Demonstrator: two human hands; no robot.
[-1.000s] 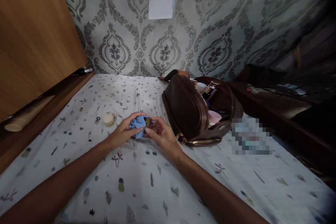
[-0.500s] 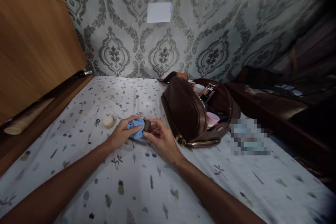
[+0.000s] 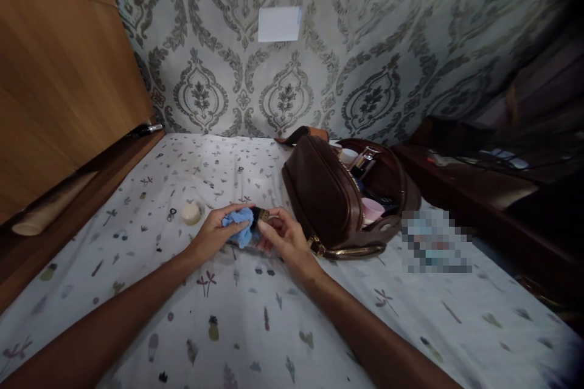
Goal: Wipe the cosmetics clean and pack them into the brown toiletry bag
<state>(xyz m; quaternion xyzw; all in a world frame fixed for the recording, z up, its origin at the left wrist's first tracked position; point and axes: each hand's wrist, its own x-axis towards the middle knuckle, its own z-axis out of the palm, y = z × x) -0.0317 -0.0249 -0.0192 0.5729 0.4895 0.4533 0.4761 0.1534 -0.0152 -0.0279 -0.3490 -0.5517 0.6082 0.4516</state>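
While left hand point(image 3: 211, 234) clasps cloth point(image 3: 239, 226) — right hand point(image 3: 283, 238) pinches dark container point(image 3: 261, 215).

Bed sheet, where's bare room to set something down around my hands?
Free: the sheet behind the pale round lid, up to the wall and left of the brown bag; the near stretch between your forearms. Crowded: where the left hand with the blue cloth and the right hand with a small dark item meet beside the bag.

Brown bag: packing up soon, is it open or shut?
Open: the bag gapes at the top, a pink cup and bottle showing inside.
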